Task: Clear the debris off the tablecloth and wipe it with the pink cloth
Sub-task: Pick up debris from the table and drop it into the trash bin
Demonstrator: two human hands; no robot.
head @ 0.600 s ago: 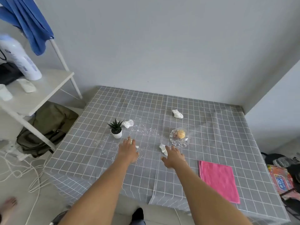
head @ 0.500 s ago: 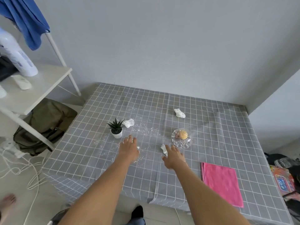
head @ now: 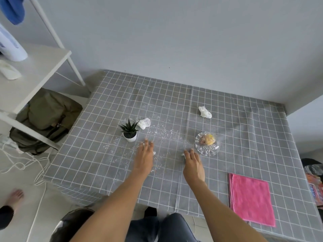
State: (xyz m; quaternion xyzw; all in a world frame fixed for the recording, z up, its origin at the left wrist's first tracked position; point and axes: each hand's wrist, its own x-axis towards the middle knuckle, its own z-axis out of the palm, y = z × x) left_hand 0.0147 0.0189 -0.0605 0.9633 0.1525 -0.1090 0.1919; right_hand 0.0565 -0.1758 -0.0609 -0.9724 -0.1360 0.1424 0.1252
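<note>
The folded pink cloth (head: 251, 200) lay flat at four o'clock on the crumb-strewn grey checked tablecloth (head: 97, 154). The left hand (head: 145, 154) rested spread; the right hand (head: 193, 162) covered a white tissue scrap (head: 183, 154), grip unclear.

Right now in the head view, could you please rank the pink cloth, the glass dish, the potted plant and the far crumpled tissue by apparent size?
1. pink cloth, largest by far, though nearest the camera.
2. glass dish and potted plant look alike; I would not rank them.
3. far crumpled tissue, smallest, though farthest away.
</note>
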